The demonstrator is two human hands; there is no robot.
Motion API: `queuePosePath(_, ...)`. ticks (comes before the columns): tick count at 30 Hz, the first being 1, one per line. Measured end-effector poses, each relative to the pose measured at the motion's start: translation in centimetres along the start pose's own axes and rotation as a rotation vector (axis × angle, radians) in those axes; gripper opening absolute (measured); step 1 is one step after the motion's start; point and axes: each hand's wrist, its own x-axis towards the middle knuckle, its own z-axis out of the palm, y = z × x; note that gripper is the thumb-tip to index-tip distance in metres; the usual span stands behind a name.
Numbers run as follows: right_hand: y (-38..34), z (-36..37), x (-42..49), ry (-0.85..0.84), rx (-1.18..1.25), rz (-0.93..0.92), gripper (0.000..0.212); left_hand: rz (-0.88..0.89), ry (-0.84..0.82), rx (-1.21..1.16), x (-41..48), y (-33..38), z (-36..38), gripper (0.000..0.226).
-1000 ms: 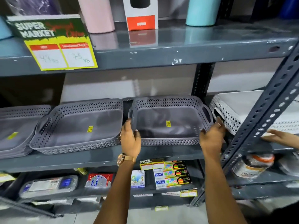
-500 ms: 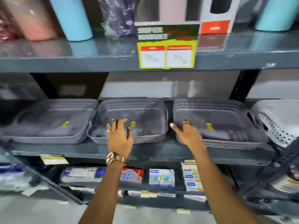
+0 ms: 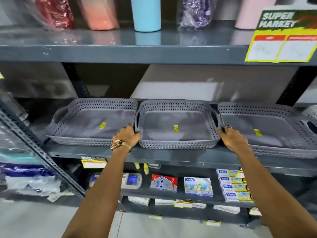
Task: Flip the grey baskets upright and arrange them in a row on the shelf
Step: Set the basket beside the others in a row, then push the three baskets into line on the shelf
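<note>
Three grey perforated baskets stand upright side by side on the middle shelf (image 3: 171,154): the left basket (image 3: 82,117), the middle basket (image 3: 176,121) and the right basket (image 3: 267,129). Each has a yellow sticker on its floor. My left hand (image 3: 127,135), with a gold watch on the wrist, grips the middle basket's left front corner. My right hand (image 3: 232,138), wearing a ring, holds the same basket's right front corner, in the gap beside the right basket.
A white perforated basket (image 3: 311,112) shows at the far right edge. Tumblers and wrapped items line the upper shelf, with a yellow price card (image 3: 281,47) hanging at its right. Boxed stationery fills the lower shelves. A slanted metal brace (image 3: 34,148) crosses the left.
The view has swung left. My hands have shifted from the right basket to the middle basket, and they now grip its two front corners.
</note>
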Motion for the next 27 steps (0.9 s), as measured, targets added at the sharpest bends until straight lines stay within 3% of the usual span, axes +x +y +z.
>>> queuePosePath(5,0.4,0.9,-0.6,0.039,-0.055,-0.004,0.042,0.144,0.14,0.122,-1.1,-0.9,1.2,0.043)
queuePosePath(11,0.8,2.0,-1.1,0.125,-0.108,0.002,0.034,0.173,0.211,0.127,-1.3,-1.5,2.1,0.035)
queuePosePath(21,-1.0,0.5,2.6,0.04,-0.022,-0.023,0.038,0.121,0.114,0.063,3.4,2.0,2.0,0.039)
queuePosePath(27,-2.1,-0.4,4.4,-0.026,0.008,0.015,0.025,0.106,0.111,0.087,5.4,3.1,1.9,0.043)
